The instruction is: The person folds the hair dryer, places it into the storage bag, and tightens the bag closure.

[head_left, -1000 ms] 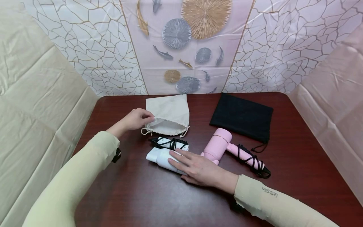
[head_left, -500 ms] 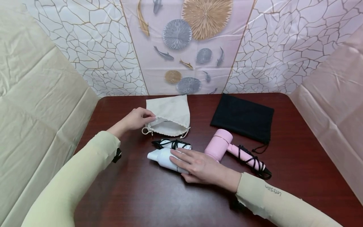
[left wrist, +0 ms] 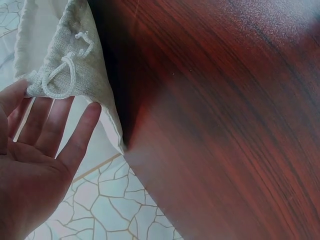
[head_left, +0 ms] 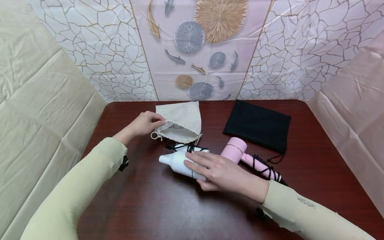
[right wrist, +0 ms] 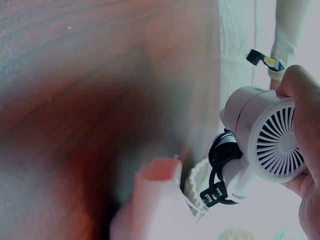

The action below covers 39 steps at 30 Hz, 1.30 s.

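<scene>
Well, hands [head_left: 143, 124] [head_left: 225, 173] hold a woven bag [head_left: 184, 112] (puckered) — and a cylindrical hairdryer [head_left: 180, 162].

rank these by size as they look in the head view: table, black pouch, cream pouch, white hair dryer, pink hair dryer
1. table
2. black pouch
3. cream pouch
4. white hair dryer and pink hair dryer, unranked: the right hand hides part of each

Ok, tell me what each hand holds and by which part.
Left hand: the cream drawstring bag, pinched at the edge of its open mouth. Right hand: the white hair dryer, gripped round the barrel's vented rear end.
</scene>
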Motion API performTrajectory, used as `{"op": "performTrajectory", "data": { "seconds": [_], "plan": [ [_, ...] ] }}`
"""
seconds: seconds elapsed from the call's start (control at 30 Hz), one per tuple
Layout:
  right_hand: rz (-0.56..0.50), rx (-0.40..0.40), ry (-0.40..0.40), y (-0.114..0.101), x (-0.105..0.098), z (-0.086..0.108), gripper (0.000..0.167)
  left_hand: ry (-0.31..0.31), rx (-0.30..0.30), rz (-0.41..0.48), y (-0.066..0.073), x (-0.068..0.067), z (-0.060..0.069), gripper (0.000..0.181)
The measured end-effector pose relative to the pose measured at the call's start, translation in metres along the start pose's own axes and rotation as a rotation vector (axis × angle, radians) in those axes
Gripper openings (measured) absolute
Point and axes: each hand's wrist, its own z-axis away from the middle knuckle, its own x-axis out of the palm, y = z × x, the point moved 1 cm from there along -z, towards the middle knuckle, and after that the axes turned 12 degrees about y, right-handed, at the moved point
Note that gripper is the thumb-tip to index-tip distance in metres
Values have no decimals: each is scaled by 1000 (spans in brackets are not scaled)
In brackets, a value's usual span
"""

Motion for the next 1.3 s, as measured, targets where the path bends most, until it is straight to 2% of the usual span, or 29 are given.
{"op": "performTrajectory", "data": {
  "seconds": [0.13,0.4,0.57,0.73,0.83,0.97,1.07,1.3],
  "plan": [
    [16,0,36,6,-5,-1,68,9,14,-12,1,-2,0,24],
    [5,41,69,22,2,3,63,-12,45,-29,9,1,7,21],
    [20,71,73,30,5,10,64,-23,80,-52,14,5,13,20],
    [55,75,75,38,5,15,64,-7,126,-63,21,9,19,18],
    [60,69,76,42,5,16,65,-3,146,-42,26,12,23,16],
    [68,62,62,46,4,16,66,-10,138,23,34,17,28,16],
    [93,57,43,48,4,16,66,-4,135,36,40,21,31,15],
    [152,16,19,50,8,17,72,78,213,-92,56,27,33,14]
  ]
}}
